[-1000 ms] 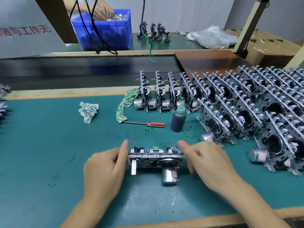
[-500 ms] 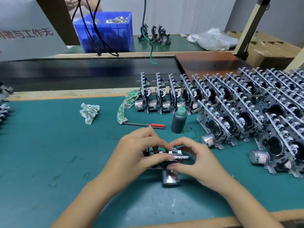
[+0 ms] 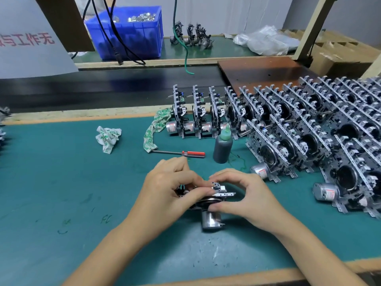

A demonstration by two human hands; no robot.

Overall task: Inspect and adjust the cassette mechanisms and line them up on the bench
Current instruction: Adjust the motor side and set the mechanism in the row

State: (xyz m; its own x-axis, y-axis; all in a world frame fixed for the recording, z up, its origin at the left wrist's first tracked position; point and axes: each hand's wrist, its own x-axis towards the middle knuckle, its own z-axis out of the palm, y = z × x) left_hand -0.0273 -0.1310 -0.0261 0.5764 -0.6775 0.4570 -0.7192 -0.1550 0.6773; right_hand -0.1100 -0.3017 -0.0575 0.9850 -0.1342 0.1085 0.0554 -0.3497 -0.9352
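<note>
1. Green bench mat lies under my work.
2. Both my left hand and right hand pinch one cassette mechanism, lying flat just this side of the ink bottle.
3. Its long axis runs left-right; the lined-up mechanisms stand right of the bottle, nearer my right hand.

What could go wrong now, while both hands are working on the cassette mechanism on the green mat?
1. The left hand and right hand cover most of the cassette mechanism, so a small part could bend or slip unseen.
2. The dark bottle stands upright just beyond the hands; a reaching hand might tip it.
3. The screwdriver lies loose close by and could get pushed along the mat.
</note>
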